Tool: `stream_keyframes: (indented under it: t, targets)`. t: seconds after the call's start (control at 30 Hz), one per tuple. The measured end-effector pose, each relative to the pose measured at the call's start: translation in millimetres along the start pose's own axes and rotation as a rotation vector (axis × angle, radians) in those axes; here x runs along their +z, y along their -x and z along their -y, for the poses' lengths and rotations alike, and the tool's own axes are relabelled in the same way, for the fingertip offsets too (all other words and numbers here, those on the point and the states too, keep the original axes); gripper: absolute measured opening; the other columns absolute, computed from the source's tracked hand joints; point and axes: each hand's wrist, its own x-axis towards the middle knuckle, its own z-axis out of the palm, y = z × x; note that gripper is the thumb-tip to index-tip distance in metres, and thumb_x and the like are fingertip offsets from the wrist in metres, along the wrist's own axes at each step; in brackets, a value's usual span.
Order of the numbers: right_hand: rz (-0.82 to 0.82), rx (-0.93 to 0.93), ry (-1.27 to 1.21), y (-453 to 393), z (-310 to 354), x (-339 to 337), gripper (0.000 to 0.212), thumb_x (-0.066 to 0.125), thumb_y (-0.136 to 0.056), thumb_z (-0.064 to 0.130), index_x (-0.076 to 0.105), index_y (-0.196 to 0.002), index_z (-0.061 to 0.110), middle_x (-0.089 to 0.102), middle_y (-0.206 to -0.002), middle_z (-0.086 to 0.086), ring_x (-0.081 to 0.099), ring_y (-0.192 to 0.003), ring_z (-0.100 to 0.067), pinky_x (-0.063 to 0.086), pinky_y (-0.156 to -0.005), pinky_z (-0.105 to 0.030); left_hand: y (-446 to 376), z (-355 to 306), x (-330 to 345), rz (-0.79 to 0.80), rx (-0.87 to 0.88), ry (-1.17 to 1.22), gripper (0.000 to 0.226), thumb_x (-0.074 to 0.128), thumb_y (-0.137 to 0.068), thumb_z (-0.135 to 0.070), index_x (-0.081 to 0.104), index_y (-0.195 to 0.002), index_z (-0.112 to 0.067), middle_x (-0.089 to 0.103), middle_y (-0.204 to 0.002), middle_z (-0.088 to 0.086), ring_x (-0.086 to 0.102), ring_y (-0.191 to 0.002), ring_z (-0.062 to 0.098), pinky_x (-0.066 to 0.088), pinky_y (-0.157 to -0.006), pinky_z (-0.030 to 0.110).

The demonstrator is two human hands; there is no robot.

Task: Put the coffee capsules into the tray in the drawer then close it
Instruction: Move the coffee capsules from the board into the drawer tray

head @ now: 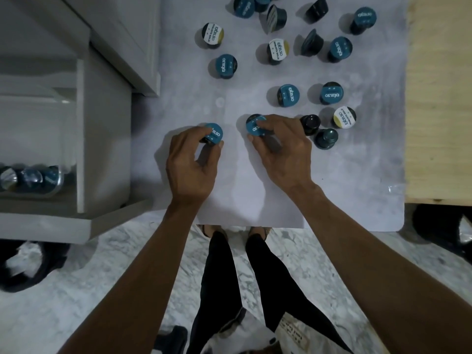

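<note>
While the left hand [190, 162] pinches one blue-lidded coffee capsule [213, 134] between thumb and fingers, the right hand [283, 149] grips another capsule [254, 125] beside it, both on a white table [344, 190]. More capsules lie scattered beyond. To the left, an open drawer [81, 139] holds a clear tray [38, 118] with several capsules [30, 178].

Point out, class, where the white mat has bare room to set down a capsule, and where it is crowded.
Bare room: the near strip of the white mat, between the hands and its front edge, and the left part between the grey drawer unit and the teal-lidded capsule. Crowded: the far right, among the scattered coffee capsules.
</note>
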Motion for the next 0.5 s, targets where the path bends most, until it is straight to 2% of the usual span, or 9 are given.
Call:
stream_keyframes:
  t: [0.1,0.17,0.23,0.3,0.4,0.5]
  targets:
    - [0.018,0.044,-0.036,-3.9,6.7,-8.6,0.024,0.079,-0.081,0.014,0.072,-0.1,0.002,0.072,-0.101,-0.012,0.066,-0.093,-0.026,0.052,-0.087,-0.027,-0.3,-2.9,-4.4,0.025,-0.039,0.05,0.029,0.077,-0.084,-0.015,0.068,-0.105,0.002,0.069,-0.106,0.014,0.066,-0.097,0.027,0.057,-0.078,0.047]
    - [0.01,0.062,-0.064,-7.9,17.1,-21.5,0.022,0.079,-0.08,0.013,0.072,-0.098,0.002,0.072,-0.097,-0.01,0.066,-0.086,-0.024,0.051,-0.081,-0.024,-1.4,-15.1,-11.6,0.042,-0.069,0.089,0.027,0.077,-0.083,-0.015,0.068,-0.105,-0.002,0.069,-0.106,0.011,0.066,-0.097,0.028,0.058,-0.076,0.047]
    - [-0.007,0.078,-0.107,-13.9,31.1,-37.8,0.021,0.08,-0.079,0.013,0.072,-0.096,0.003,0.072,-0.096,-0.007,0.064,-0.078,-0.021,0.051,-0.073,-0.028,-5.0,-37.1,-23.4,0.047,-0.091,0.107,0.024,0.077,-0.082,-0.015,0.068,-0.103,-0.007,0.069,-0.105,0.004,0.066,-0.094,0.024,0.058,-0.065,0.041]
    - [-0.027,0.083,-0.141,-21.2,47.0,-54.4,0.02,0.08,-0.079,0.015,0.072,-0.095,0.006,0.071,-0.095,-0.003,0.062,-0.073,-0.017,0.049,-0.068,-0.025,-10.0,-60.9,-39.2,0.032,-0.077,0.09,0.023,0.077,-0.082,-0.017,0.068,-0.102,-0.011,0.067,-0.103,-0.004,0.066,-0.09,0.017,0.055,-0.057,0.034]
    - [-0.045,0.139,-0.212,-33.8,76.2,-76.8,0.021,0.081,-0.079,0.02,0.072,-0.096,0.012,0.07,-0.093,0.002,0.059,-0.07,-0.011,0.046,-0.064,-0.017,-20.6,-89.6,-67.8,-0.009,-0.064,0.105,0.022,0.077,-0.082,-0.019,0.068,-0.102,-0.013,0.069,-0.1,-0.004,0.064,-0.087,0.01,0.053,-0.054,0.03]
    - [-0.074,0.148,-0.284,-44.1,111.7,-92.8,0.019,0.082,-0.078,0.022,0.071,-0.094,0.019,0.07,-0.092,0.003,0.062,-0.07,-0.012,0.048,-0.061,-0.019,-30.8,-108.6,-103.8,-0.045,-0.048,0.102,0.021,0.077,-0.082,-0.017,0.069,-0.1,-0.016,0.069,-0.097,-0.006,0.063,-0.086,0.005,0.052,-0.054,0.03]
